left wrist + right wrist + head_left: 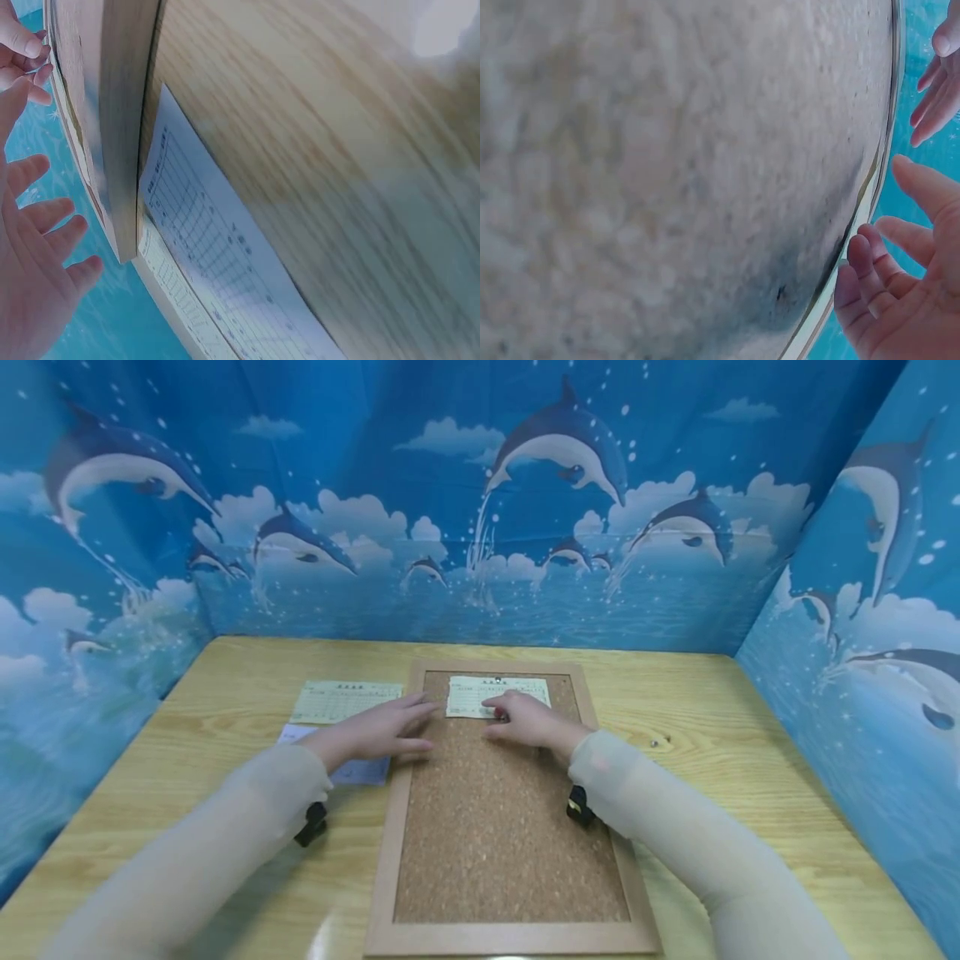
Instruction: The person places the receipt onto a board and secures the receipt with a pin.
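A pale green printed slip (461, 700) lies at the top of a wood-framed corkboard (510, 827), a small metal pushpin (498, 679) at its upper edge. Over the slip's right half is my right hand (534, 720); its fingers are loosely bent, and a red spot shows beside them. In the right wrist view nothing is held in that right hand (900, 289). My left hand (378, 728) reaches over the board's left frame, fingers spread and holding nothing. Below it, partly covered, is a lilac printed slip (366, 772). A second green slip (337, 700) lies behind that one.
The board rests on a wooden table (720, 827). Small metal pins (655, 743) lie to the right of the board. A blue dolphin-printed curtain (360, 527) stands behind the table and along both sides. The raised frame edge (120, 127) borders the lilac slip.
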Action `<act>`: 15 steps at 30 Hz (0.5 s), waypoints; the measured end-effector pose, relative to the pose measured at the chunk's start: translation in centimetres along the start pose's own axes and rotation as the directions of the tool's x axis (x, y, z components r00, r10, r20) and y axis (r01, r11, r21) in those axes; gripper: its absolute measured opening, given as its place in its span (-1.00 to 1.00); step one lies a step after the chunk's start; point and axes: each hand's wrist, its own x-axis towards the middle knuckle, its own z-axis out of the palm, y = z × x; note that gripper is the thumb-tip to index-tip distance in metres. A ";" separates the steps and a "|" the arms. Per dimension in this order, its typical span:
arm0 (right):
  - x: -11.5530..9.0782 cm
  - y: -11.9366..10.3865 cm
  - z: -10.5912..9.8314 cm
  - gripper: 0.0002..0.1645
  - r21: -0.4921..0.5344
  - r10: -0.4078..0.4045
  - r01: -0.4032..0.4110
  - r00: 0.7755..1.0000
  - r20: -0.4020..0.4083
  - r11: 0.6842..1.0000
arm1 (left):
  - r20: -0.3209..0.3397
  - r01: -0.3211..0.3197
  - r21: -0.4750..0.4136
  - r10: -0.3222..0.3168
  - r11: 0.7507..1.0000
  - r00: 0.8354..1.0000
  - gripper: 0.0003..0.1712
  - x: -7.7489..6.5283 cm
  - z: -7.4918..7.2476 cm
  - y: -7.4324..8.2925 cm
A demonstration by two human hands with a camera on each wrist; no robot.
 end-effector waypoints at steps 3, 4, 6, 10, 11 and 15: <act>0.0 -0.2 0.2 -0.34 0.000 -0.007 0.007 1.000 0.002 1.000 | -0.001 0.011 -0.008 -0.011 1.000 1.000 -0.14 -0.5 -0.1 -0.1; 0.1 -0.3 0.2 -0.34 -0.001 -0.012 0.012 1.000 0.002 1.000 | 0.002 0.016 -0.013 -0.016 1.000 1.000 -0.14 -0.7 -0.1 -0.2; 0.1 -0.5 0.3 -0.34 -0.001 -0.024 0.024 1.000 0.001 1.000 | 0.006 0.024 -0.027 -0.024 0.999 1.000 -0.14 -0.9 -0.2 -0.3; 0.2 -0.9 0.5 -0.33 0.004 -0.047 0.047 0.999 0.002 0.999 | 0.008 0.035 -0.037 -0.035 0.999 0.999 -0.14 -1.5 -0.3 -0.8; 0.2 -1.0 0.5 -0.33 0.006 -0.043 0.043 0.999 0.002 0.999 | 0.009 0.041 -0.039 -0.040 0.998 0.999 -0.14 -1.7 -0.3 -0.8; 0.2 -1.4 0.7 -0.34 -0.001 -0.051 0.051 0.999 -0.001 0.999 | 0.007 0.049 -0.044 -0.049 0.998 0.999 -0.14 -2.5 -0.5 -1.2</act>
